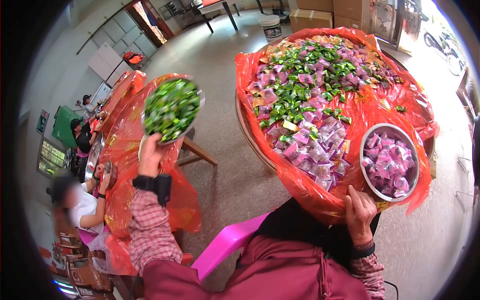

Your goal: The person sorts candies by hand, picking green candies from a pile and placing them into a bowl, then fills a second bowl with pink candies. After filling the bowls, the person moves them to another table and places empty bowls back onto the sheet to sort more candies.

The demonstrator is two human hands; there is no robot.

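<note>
Out to the left, my left hand [151, 154] grips the near rim of a metal bowl [144, 116] full of green wrapped packets [172, 107], blurred by motion. My right hand [360, 212] is at the near edge of the round table, fingers curled against the red plastic sheet [320, 202], just left of and below a second metal bowl [415, 187]. That bowl holds purple packets [389, 165]. Heaps of green packets [287, 102] and purple packets [312, 152] lie on the sheet, with orange ones among them.
A long table with red plastic [127, 185] runs along the left, where several people sit, the nearest in a white shirt [87, 205]. A pink chair [230, 242] is below me. Cardboard boxes [310, 19] and a white bucket [270, 27] stand behind the round table.
</note>
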